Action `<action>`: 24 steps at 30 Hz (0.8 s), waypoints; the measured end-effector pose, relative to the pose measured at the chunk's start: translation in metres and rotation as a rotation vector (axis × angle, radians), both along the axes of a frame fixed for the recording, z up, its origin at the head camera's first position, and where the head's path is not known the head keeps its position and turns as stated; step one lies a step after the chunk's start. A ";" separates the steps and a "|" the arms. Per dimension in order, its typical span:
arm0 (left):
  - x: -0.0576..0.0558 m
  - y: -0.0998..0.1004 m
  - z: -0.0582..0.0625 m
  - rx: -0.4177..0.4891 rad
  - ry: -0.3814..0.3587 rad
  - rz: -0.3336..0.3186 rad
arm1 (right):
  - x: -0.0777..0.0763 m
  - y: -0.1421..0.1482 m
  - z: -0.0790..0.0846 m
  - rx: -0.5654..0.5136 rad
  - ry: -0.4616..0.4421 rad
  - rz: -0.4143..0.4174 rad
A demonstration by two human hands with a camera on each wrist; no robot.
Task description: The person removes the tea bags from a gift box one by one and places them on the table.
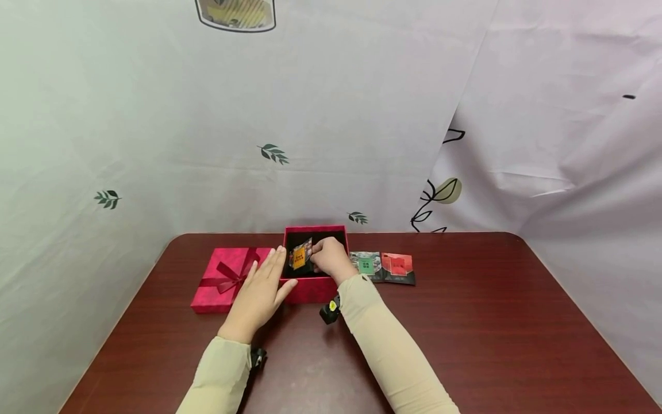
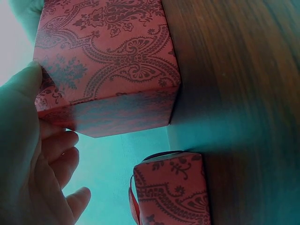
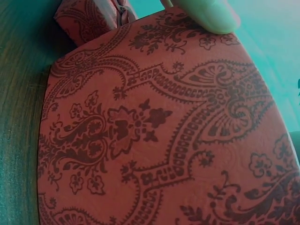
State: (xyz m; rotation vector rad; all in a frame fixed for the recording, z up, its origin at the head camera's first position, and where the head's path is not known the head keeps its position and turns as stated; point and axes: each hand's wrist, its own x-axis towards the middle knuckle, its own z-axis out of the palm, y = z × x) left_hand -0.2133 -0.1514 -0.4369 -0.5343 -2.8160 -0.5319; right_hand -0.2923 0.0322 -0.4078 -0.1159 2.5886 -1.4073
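Note:
A red patterned box (image 1: 310, 290) stands uncovered near the back edge of the table, its inside black. My right hand (image 1: 333, 259) reaches into it and pinches the right edge of a dark sachet with an orange label (image 1: 299, 257), which stands tilted inside. My left hand (image 1: 261, 296) rests at the box's front left corner, fingers straight along the left side and thumb at the front rim. In the left wrist view the thumb (image 2: 29, 79) touches the rim of the box (image 2: 112, 56). The right wrist view shows mostly the box's front wall (image 3: 154, 122); the right fingers are hidden there.
Left of the box lies its red lid (image 1: 219, 296) with a ribbon bow, partly behind my left hand. To the right, a green-labelled sachet (image 1: 366, 265) and a red-labelled sachet (image 1: 398, 267) lie side by side on the brown table (image 1: 491, 322). A white printed cloth hangs behind.

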 end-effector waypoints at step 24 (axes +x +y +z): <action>0.000 0.000 -0.001 0.012 0.031 -0.010 | 0.012 -0.001 0.001 0.013 0.347 -0.129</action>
